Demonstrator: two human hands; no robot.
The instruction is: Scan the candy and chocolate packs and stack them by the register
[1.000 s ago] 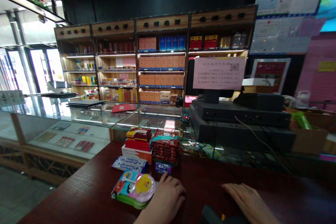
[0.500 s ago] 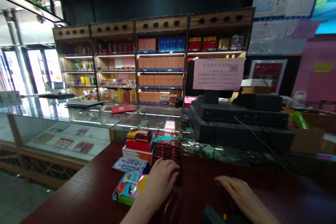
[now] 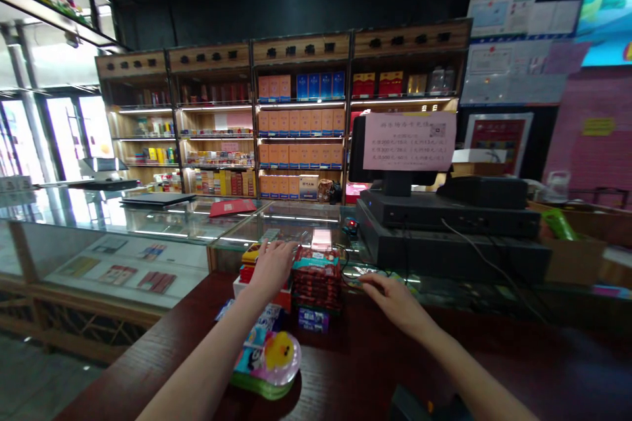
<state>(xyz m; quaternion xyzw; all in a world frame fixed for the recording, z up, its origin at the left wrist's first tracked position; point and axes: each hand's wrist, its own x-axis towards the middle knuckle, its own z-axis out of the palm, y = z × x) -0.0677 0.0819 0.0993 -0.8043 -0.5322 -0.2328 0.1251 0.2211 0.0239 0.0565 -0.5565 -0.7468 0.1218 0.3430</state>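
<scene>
My left hand (image 3: 274,268) lies over the pile of red and yellow boxes (image 3: 251,256), its fingers stretched forward; whether they press on the top box I cannot tell. Right beside it stands a stack of red-brown snack packets (image 3: 316,276) with a teal label. A small purple pack (image 3: 313,320) sits at that stack's foot. To the right of the packets, my right hand (image 3: 390,296) hovers with extended fingers and nothing in them. Below my left wrist are a blue-and-white wrapped bar (image 3: 269,317), partly hidden, and a colourful pack with a yellow chick (image 3: 279,350).
A register with a monitor and paper sign (image 3: 409,141) occupies the right back. Glass display counters (image 3: 162,227) run left, with a red folder (image 3: 233,208) on top. A dark object (image 3: 409,404) lies at the brown counter's front edge.
My left hand has moved up and left from the front of the packets to the box pile, uncovering the purple pack and chick pack. My right hand has moved forward and left, towards the packets.
</scene>
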